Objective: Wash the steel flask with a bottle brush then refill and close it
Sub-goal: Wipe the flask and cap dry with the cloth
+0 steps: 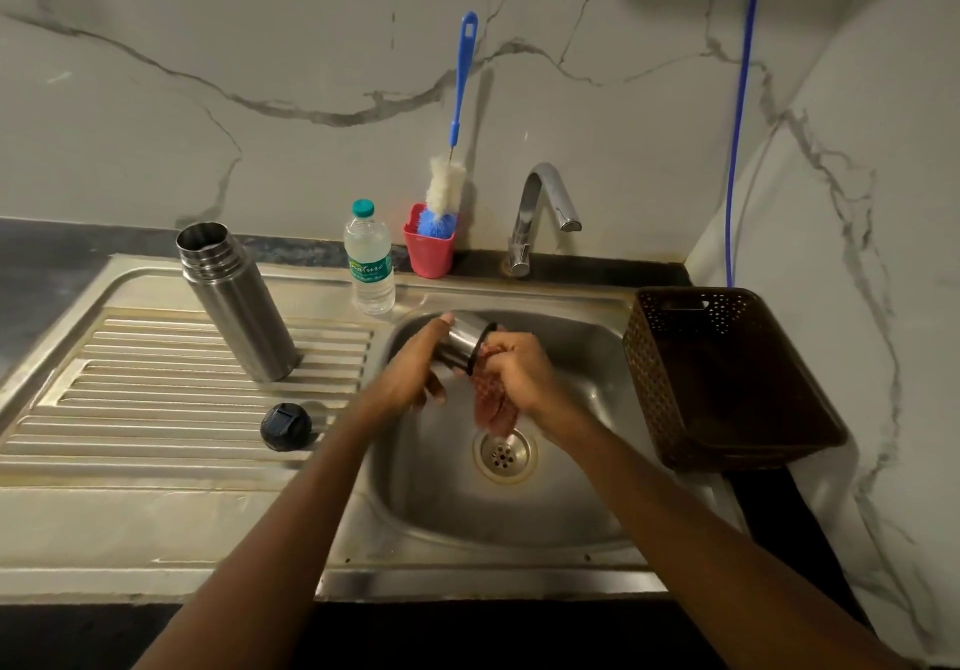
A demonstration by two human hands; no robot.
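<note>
Above the sink (519, 524), left hand (410, 373) grips cup (465, 339); right hand (519, 368), scrubber (493, 412).

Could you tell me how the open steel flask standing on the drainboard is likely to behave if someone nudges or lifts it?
The steel flask is tall and narrow and stands on the ridged drainboard, so a nudge near the top would probably tip it. Its smooth polished wall may be slippery to grip. It looks rigid rather than fragile.

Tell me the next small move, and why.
Probably set the steel cup down on the drainboard. The left hand holds it over the sink while the right hand rubs it with a red scrubber; the flask stands open and the bottle brush sits in its holder.
</note>
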